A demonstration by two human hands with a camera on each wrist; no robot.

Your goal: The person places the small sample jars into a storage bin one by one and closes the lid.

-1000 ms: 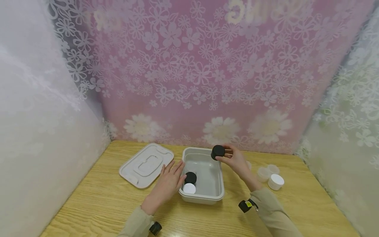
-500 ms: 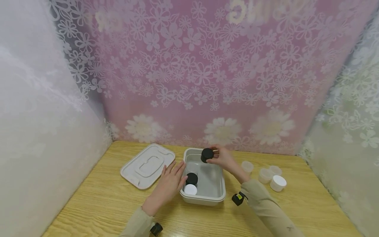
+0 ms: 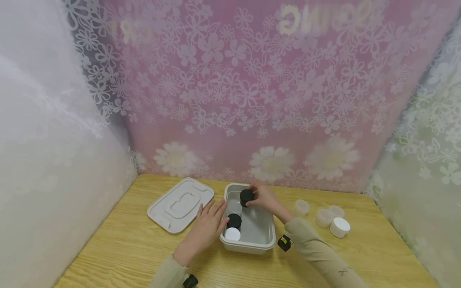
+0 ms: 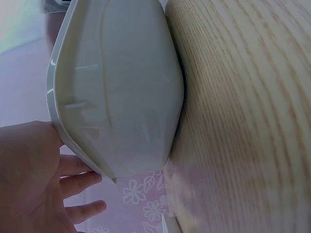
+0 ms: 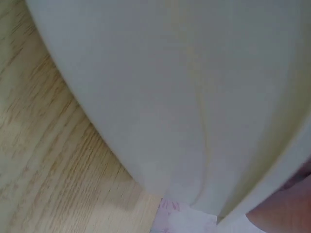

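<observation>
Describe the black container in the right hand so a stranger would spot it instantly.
On the wooden table stands a pale, open tub. At its far end, the right hand grips the round black container. The other black container sits along the tub's left side, between a translucent container and a white container; only this one is held.

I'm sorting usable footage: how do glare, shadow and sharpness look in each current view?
Head: pale glare on the left sheet; the white jar in the box looks washed out. Left wrist: dark shadow along the box's base, clear grain on the table. Right wrist: softest, the right hand blurred.
</observation>
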